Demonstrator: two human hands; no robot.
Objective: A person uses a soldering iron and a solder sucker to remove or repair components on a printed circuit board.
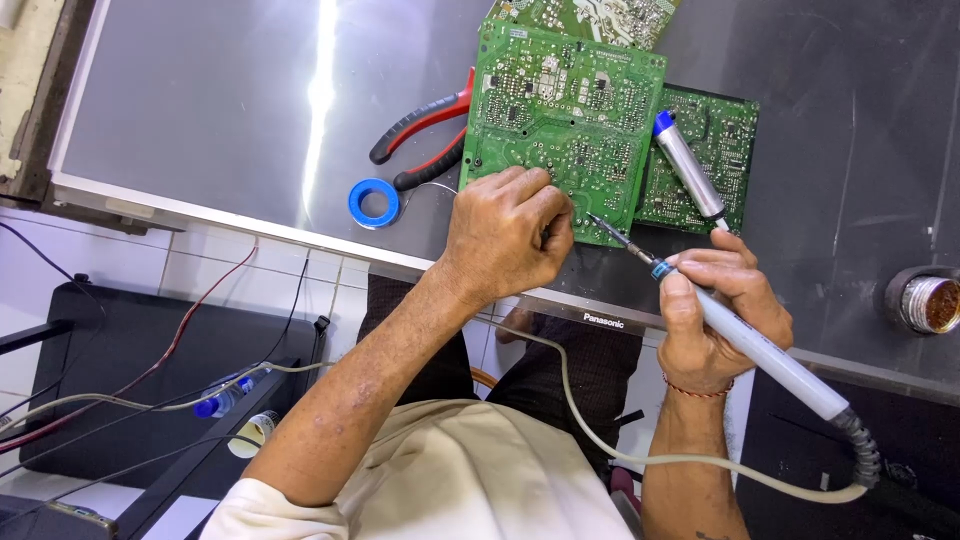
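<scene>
Lying near the desk's (200,110) front edge, the green circuit board (565,120) sits under the left hand (505,235), fingers curled on its near edge. The right hand (715,315) grips a soldering iron (760,355), tip touching the board. Red-handled pliers (425,140) and a blue solder spool (374,203) lie left.

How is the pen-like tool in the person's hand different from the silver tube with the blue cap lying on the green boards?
The pale grey soldering iron is held in the right hand; the silver tube with the blue cap lies untouched across the boards. The soldering iron trails a grey cord, while the silver tube has none. The iron's dark thin tip meets the large green circuit board. Both are slim, stick-shaped tools.
</scene>
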